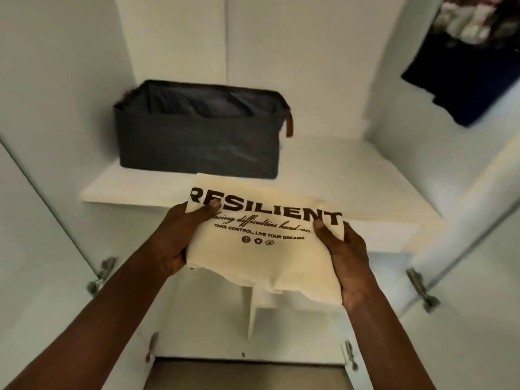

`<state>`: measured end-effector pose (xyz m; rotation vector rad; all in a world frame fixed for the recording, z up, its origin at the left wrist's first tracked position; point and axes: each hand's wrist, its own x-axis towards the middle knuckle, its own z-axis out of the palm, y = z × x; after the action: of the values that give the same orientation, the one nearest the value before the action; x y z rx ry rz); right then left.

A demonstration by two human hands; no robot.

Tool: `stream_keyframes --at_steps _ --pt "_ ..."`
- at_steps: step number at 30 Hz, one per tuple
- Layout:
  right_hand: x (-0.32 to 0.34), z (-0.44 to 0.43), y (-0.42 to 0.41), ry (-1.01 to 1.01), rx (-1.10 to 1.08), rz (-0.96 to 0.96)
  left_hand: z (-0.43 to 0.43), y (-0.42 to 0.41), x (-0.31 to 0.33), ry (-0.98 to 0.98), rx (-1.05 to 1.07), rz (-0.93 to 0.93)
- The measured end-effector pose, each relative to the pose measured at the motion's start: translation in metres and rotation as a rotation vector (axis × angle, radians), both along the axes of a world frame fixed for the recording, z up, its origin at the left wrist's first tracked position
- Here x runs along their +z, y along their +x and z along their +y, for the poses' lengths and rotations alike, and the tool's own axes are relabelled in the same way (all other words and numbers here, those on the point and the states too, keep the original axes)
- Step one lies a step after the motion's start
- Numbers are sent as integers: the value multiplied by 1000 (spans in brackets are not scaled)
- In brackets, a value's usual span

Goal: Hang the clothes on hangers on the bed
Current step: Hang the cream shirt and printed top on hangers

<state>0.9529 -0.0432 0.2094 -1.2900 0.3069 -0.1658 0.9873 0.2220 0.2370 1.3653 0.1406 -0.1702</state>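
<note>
Head view, open white wardrobe. A folded cream T-shirt printed "RESILIENT" is held over the front edge of the white shelf. The left hand is at its left side and the right hand at its right, each grip clamped on the fabric, thumb on top. A dark grey fabric storage bin stands at the shelf's rear left. Dark garments hang at upper right; metal hinges flank the opening.

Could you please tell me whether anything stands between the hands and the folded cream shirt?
Nothing visible does: the left hand and right hand grip the folded cream shirt by its sides, thumbs on top. The dark storage bin sits behind it on the shelf. No bed or hangers are in view.
</note>
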Motion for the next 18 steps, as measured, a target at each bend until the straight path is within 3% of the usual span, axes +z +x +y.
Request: stream_keyframes --at_steps 14,18 --pt "172 67 249 -217 211 -436 78 182 150 -28 271 -355" --pt "199 90 352 -252 320 -349 111 257 172 95 351 -290"
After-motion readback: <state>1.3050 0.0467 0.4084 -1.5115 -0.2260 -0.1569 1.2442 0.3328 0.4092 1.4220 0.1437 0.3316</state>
